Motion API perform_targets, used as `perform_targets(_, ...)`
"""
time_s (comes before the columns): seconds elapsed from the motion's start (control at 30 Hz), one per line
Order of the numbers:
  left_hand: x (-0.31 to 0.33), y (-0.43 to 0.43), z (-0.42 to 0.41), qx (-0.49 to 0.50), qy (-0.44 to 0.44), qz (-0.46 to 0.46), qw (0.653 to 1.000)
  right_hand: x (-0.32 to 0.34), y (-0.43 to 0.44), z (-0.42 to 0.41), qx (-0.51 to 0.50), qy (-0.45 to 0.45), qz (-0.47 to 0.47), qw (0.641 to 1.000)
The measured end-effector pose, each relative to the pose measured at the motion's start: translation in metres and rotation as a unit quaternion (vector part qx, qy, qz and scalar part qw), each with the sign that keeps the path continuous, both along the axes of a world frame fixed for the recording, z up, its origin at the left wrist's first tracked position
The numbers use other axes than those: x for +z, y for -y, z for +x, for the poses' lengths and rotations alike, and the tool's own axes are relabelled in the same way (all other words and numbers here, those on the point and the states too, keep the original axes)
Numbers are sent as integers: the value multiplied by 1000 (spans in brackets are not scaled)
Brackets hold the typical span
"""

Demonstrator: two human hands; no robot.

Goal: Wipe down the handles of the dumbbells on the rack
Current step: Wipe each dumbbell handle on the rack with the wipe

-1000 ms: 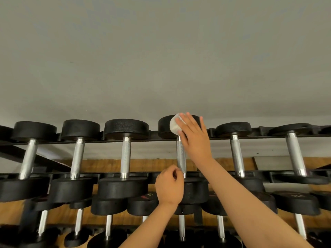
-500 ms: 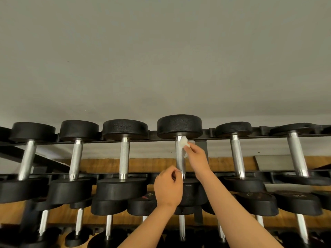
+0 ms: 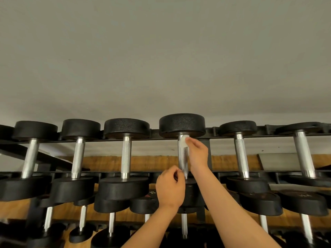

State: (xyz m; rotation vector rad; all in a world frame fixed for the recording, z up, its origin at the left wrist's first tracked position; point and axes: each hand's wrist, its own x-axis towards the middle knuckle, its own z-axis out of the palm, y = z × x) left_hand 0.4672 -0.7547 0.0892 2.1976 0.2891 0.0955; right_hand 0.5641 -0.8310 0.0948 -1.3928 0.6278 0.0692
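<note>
Right hand (image 3: 198, 154) is pinching a white wipe (image 3: 183, 140) against the top of the knurled handle (image 3: 183, 158) of a mid-row dumbbell (image 3: 181, 125) on the rack (image 3: 211, 130), upper tier. Left hand (image 3: 170, 188) is curling its fingers round the handle's lower end. Painted figures on the lower dumbbell heads (image 3: 302, 201) are reading too faint to make out.

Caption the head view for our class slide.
Right hand holds white wipe against dumbbell handle; left hand grips its lower end.

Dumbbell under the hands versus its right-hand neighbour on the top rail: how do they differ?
The held dumbbell has a wider far head than the neighbour dumbbell. Its handle has the right hand pressing a white wipe near the top and the left hand pinching the bottom; the neighbour dumbbell's handle is bare. Both have black heads and chrome handles.
</note>
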Motion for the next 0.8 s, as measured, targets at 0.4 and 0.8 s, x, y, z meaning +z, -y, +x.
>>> perform_targets(0.4, 2, 0, 0, -1, -12, 5, 1000, 0, 3, 5, -26, -25, 78, 996)
perform_targets(0.8, 2, 0, 0, 0, -10, -5, 1000, -5, 11, 6, 46, -53, 94, 993)
